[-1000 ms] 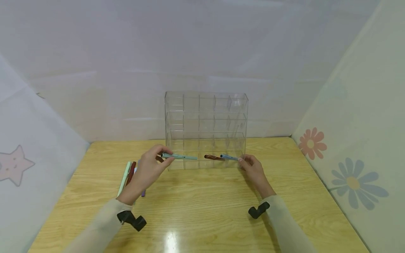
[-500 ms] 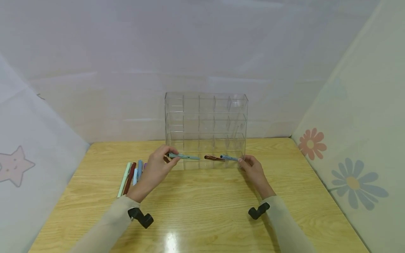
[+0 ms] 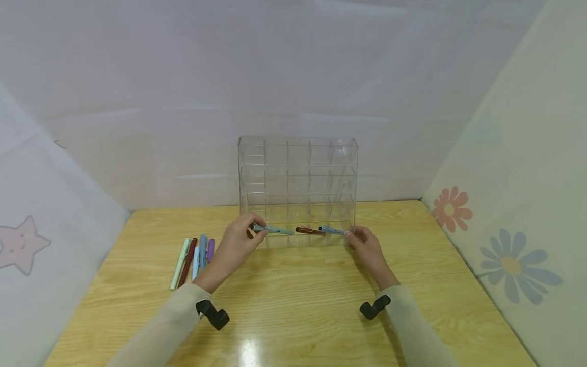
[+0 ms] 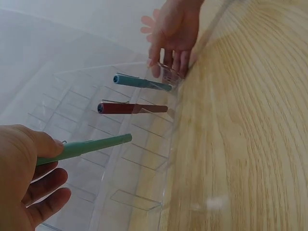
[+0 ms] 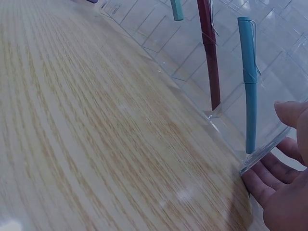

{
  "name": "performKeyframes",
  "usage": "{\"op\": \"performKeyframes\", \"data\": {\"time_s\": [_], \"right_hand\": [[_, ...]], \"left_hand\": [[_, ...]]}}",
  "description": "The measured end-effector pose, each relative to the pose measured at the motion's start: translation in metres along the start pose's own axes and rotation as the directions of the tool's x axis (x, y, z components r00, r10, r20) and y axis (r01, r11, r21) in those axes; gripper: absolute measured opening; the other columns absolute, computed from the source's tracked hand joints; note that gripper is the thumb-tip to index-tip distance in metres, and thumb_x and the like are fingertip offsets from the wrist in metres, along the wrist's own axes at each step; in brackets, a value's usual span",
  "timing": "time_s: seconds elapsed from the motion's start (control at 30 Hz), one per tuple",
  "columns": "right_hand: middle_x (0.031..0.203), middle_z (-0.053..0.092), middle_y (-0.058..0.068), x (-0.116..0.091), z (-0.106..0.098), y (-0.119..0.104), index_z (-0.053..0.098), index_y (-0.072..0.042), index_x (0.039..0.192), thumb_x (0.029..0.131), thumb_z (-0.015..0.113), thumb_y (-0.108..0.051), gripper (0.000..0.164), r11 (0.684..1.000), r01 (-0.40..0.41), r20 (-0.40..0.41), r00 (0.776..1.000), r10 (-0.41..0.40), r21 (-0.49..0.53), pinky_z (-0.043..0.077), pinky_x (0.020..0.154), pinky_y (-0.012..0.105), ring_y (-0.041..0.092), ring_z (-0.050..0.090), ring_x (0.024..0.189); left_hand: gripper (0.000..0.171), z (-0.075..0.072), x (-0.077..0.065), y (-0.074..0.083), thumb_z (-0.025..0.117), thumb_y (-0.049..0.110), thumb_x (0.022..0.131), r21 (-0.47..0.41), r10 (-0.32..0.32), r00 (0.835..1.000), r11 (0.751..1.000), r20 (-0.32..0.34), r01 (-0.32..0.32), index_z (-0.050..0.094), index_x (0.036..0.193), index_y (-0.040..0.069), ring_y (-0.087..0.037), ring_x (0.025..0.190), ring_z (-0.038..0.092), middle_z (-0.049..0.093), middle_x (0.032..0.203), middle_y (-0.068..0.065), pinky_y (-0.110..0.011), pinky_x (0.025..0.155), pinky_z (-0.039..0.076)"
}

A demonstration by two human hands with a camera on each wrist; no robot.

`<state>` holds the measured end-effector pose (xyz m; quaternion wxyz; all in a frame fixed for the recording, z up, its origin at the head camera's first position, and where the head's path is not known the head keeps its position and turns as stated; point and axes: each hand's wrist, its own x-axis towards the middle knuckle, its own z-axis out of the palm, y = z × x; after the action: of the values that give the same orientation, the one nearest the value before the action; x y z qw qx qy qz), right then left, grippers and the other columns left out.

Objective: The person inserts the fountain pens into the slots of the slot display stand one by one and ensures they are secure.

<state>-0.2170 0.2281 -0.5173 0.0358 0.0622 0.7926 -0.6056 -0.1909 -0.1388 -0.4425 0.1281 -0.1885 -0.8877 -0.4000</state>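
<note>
My left hand [image 3: 236, 244] pinches a mint-green pen [image 4: 96, 146] near its capped end between thumb and fingers. The free end points right, in front of the lower row of a clear acrylic pen rack [image 3: 298, 183]. A dark red pen [image 5: 210, 62] and a blue pen [image 5: 249, 86] stand slanted in neighbouring compartments at the right of that row. At the rack's lower right corner, my right hand [image 3: 369, 250] grips the side wall, thumb in front and fingers around the outside.
Left of the rack, several pens lie side by side on the wooden table [image 3: 293, 306]: a pale green pen [image 3: 181, 264], a dark red pen [image 3: 188, 261], a light blue pen [image 3: 195, 262], a blue pen [image 3: 203, 250] and a purple pen [image 3: 211, 248]. White cloth walls [image 3: 183, 102] surround the table.
My left hand has moved right with the mint-green pen, bringing it closer to the dark red pen in the rack. The pens on the table are less covered. My right hand stays put.
</note>
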Motion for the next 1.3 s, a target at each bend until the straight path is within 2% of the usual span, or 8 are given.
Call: {"op": "performKeyframes", "data": {"time_s": [0.17,0.7,1.1,1.3], "right_hand": [[0.154,0.056,0.019,-0.001,-0.001,0.0,0.05,-0.005,0.152,0.109,0.062,-0.042,0.059,1.0,0.01,-0.007,1.0,-0.01,-0.013,0.048,0.119,0.051,0.035,0.056,0.143],[0.152,0.058,0.019,0.001,-0.001,0.002,0.051,-0.005,0.152,0.108,0.062,-0.045,0.06,0.999,0.007,-0.009,1.0,-0.008,-0.033,0.049,0.117,0.051,0.034,0.057,0.141],[0.153,0.057,0.021,0.002,-0.001,0.002,0.05,-0.002,0.152,0.11,0.061,-0.041,0.059,1.0,0.012,-0.009,1.0,-0.012,-0.024,0.048,0.118,0.053,0.036,0.056,0.143],[0.156,0.053,0.025,-0.004,0.0,-0.013,0.045,0.003,0.154,0.111,0.058,-0.031,0.057,1.0,-0.012,0.014,1.0,0.012,0.01,0.045,0.122,0.056,0.04,0.051,0.147]], "left_hand": [[0.011,0.007,0.002,0.0,0.075,0.014,0.101,0.05,0.028,0.999,0.998,0.022,-0.029,0.069,0.11,0.015,-0.013,0.093,0.066,0.069,0.114,0.0,-0.03,0.076,0.058],[0.015,0.028,0.014,-0.001,0.078,0.01,0.098,0.093,0.075,0.997,0.993,0.027,-0.077,0.068,0.109,0.013,-0.021,0.097,0.071,0.071,0.11,-0.002,-0.033,0.078,0.062],[0.016,0.041,0.021,-0.005,0.079,0.009,0.097,0.106,0.051,0.997,0.993,0.05,-0.056,0.07,0.11,0.01,-0.024,0.097,0.074,0.071,0.11,-0.004,-0.036,0.082,0.063],[0.017,0.046,0.021,-0.004,0.079,0.01,0.097,0.119,0.045,0.997,0.992,0.055,-0.051,0.07,0.111,0.011,-0.023,0.099,0.073,0.071,0.112,-0.004,-0.038,0.083,0.063]]}}
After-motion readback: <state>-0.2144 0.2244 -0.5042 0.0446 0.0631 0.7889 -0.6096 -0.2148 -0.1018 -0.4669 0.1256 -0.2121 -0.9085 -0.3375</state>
